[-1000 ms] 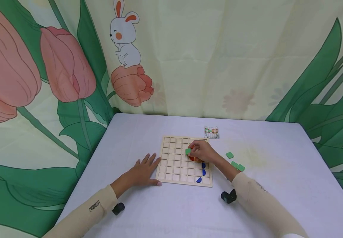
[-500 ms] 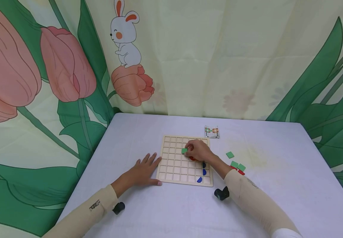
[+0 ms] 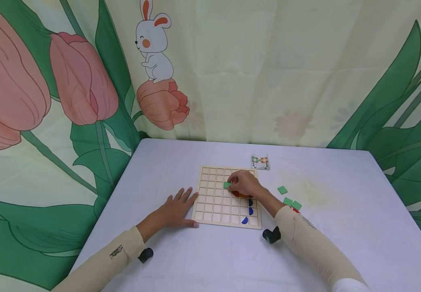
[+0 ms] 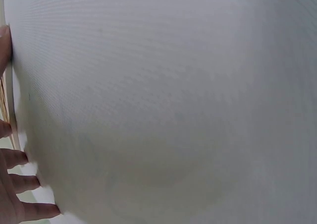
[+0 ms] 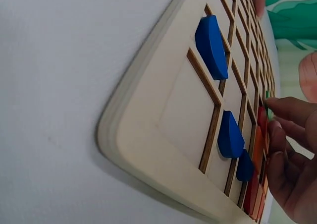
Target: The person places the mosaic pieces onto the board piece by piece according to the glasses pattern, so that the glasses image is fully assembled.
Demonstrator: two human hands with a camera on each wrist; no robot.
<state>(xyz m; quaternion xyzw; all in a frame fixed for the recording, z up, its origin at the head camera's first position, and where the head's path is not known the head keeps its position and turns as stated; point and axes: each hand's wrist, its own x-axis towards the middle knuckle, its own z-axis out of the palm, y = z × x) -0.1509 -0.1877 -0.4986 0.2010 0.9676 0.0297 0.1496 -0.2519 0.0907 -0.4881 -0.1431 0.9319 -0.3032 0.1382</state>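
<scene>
A light wooden grid board [image 3: 212, 222] lies on the table. My right hand [image 3: 245, 183] reaches over its upper right part and pinches a green square tile [image 3: 226, 185] between thumb and fingertips, close over a cell. Red and orange pieces [image 5: 258, 152] sit in cells beneath this hand, partly hidden by it in the head view. Several blue half-round pieces [image 3: 251, 211] lie at the board's lower right; one [image 5: 212, 46] sits askew across a cell divider in the right wrist view. With fingers spread, my left hand [image 3: 175, 210] rests at the board's left edge.
Loose green square tiles [image 3: 282, 190] lie right of the board, with a red piece [image 3: 296, 210] partly behind the right sleeve. A small printed pattern card [image 3: 260, 162] is beyond the board's far right corner. A patterned curtain [image 3: 254, 73] hangs behind the white-covered table [image 3: 342, 202].
My right hand has moved slightly left across the board with the green tile, then held nearly still, the tile shifting a little to the right. The left hand stays in place.
</scene>
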